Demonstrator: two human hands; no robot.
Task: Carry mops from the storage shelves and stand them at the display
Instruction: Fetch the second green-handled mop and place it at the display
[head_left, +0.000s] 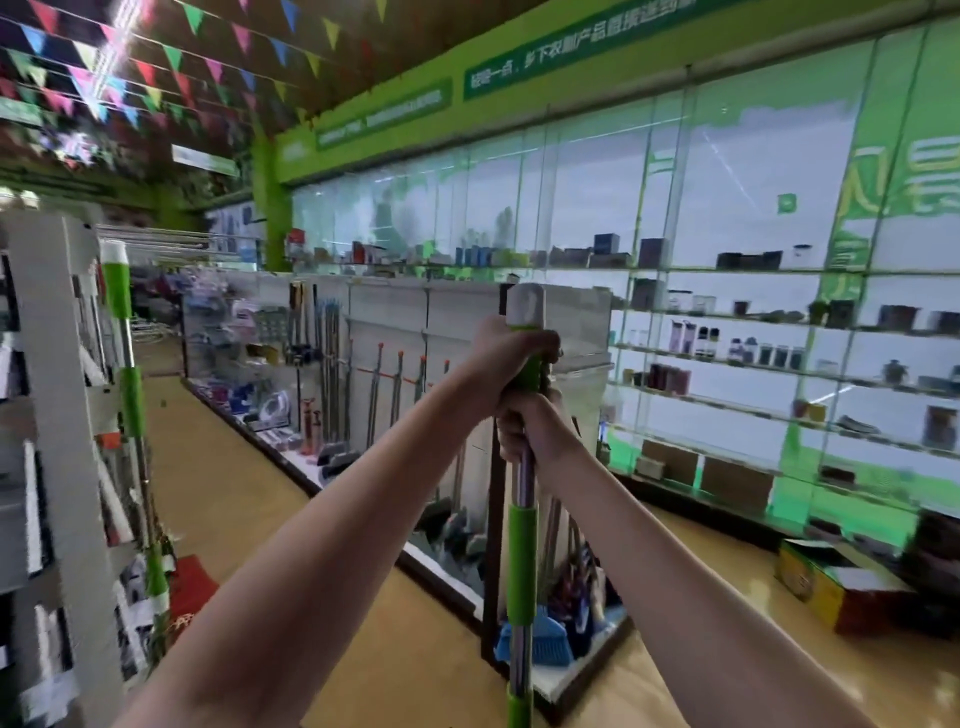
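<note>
I hold a mop (522, 551) upright in front of me; its pole is steel with green sleeves and a white cap on top. My left hand (506, 358) grips the green sleeve just under the cap. My right hand (535, 431) grips the steel pole directly below the left one. The mop's lower end is out of view below the frame. A second mop (132, 395) of the same kind stands upright against the shelf unit on the left.
A shelf unit (57, 415) with goods stands close on my left. Ahead, a display rack (405, 332) holds mops and brooms, with blue dustpans (519, 644) at its near end. A glass shelf wall (779, 322) runs along the right. A cardboard box (836, 587) lies on the floor.
</note>
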